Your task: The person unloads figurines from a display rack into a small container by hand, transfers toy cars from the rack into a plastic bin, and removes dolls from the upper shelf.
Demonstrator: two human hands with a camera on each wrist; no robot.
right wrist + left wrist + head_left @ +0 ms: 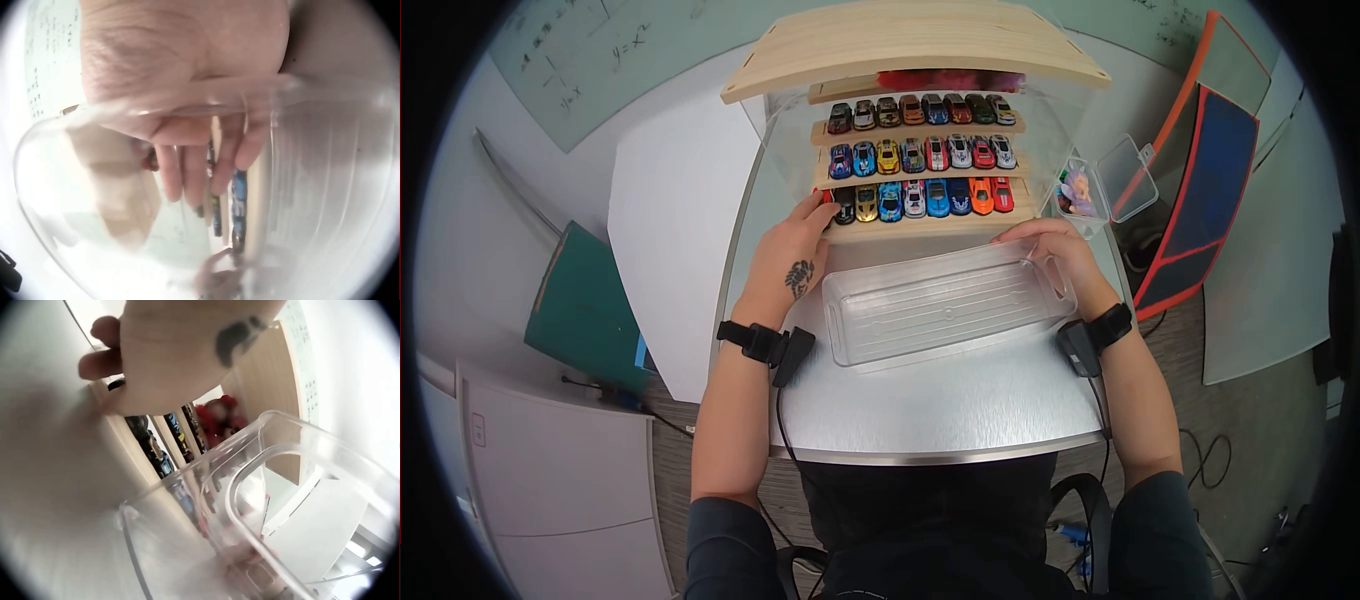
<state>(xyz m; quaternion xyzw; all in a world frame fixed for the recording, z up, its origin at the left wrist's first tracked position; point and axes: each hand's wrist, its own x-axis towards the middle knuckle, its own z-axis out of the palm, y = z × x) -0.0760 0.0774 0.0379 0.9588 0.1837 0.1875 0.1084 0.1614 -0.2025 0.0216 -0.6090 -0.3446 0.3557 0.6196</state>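
Observation:
In the head view my left hand (792, 250) is at the left end of the lowest shelf, finger and thumb pinching a small red car (828, 196) beside a black car (844, 207). The left wrist view shows that hand (172, 356) with its fingers bent, the held car mostly hidden. An empty clear plastic tray (945, 312) lies tilted in front of the shelves. My right hand (1060, 255) rests at its right far corner. The right wrist view shows this hand (194, 94) with straight fingers, seen partly through the tray's wall (325, 187).
Rows of toy cars (912, 155) stand on a stepped wooden rack with clear sides under a wooden top (920, 45). At its right is an open clear box (1083, 205) holding small colourful items. The metal table's front edge (940, 458) is near my body.

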